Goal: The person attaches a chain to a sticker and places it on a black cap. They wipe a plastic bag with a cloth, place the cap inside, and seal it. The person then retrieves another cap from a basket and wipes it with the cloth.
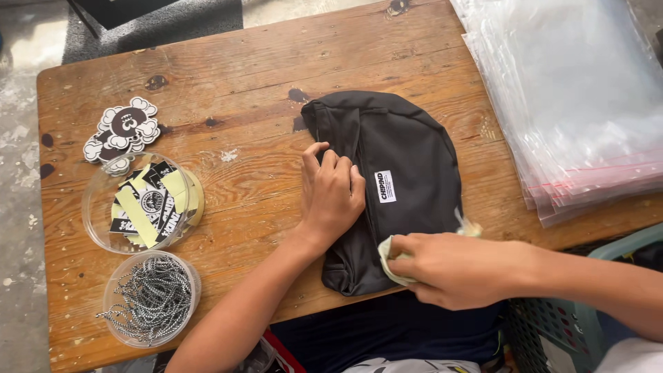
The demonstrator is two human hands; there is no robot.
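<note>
Pressing: left hand [333, 197] flat, open on one black bag [387, 186] | right hand [445, 268] grip closed on one cloth [390, 261] | two tubs [141, 242]

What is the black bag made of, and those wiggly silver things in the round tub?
The black bag looks like soft matte cloth, since it folds and creases under the left hand. The silver things look like thin metal ball chains, shiny and beaded, in a clear plastic tub.

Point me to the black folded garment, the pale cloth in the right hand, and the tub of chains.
black folded garment [414, 141], head view, upper fabric.
pale cloth [389, 259], head view, part by the fingers.
tub of chains [150, 298], head view, chain pile.
</note>
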